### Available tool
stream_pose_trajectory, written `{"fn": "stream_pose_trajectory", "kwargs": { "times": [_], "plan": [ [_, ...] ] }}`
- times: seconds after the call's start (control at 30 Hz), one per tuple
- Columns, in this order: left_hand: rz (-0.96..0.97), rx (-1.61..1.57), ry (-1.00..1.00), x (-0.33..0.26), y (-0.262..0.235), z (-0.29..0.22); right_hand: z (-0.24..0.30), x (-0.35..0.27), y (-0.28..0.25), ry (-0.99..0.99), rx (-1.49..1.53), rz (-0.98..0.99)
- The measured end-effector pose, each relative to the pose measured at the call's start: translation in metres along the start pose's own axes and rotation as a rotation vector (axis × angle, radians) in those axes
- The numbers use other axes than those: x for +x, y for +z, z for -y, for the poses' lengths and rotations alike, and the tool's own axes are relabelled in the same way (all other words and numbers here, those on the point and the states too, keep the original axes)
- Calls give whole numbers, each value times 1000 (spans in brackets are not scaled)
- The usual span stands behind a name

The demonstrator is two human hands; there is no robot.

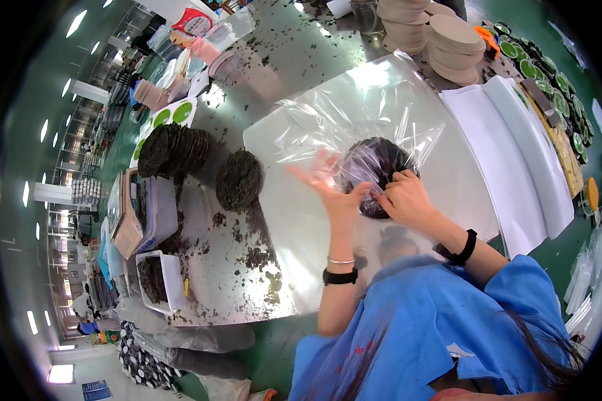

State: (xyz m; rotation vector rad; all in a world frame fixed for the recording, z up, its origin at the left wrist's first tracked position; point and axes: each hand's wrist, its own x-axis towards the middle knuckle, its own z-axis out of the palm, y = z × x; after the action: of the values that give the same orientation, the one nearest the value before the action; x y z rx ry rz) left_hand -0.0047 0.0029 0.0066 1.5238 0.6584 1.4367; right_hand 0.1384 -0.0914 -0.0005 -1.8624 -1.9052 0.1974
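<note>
A dark, rough round cake (380,155), like pressed dried seaweed, lies under a crinkled sheet of clear plastic film (328,123) on a pale smooth board (294,220). Over the cake's near right edge my right hand (408,197) is closed, its fingers pinching film against the rim. My left hand (334,194) is at the cake's left side, fingers spread out and smeared by motion, its thumb close to the film. A single dark cake (239,180) sits left of the board, beside a stack of similar cakes (174,150).
White paper sheets (491,147) lie right of the board. Stacked beige discs (453,50) stand at the far right, near an orange tape dispenser (488,41). A white bin (164,281) with dark material stands at the table's left edge. Dark crumbs (247,254) litter the metal table.
</note>
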Motion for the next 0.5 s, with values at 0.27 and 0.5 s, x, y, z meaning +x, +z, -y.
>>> {"fn": "stream_pose_trajectory", "kwargs": {
  "times": [0.27, 0.5],
  "plan": [
    [513, 1055, 41, -4, 28, 22, -6, -4, 1, 29, 1, 92],
    [465, 963, 19, -13, 35, 13, -4, -22, -33, 327, 330, -743]
  ]
}}
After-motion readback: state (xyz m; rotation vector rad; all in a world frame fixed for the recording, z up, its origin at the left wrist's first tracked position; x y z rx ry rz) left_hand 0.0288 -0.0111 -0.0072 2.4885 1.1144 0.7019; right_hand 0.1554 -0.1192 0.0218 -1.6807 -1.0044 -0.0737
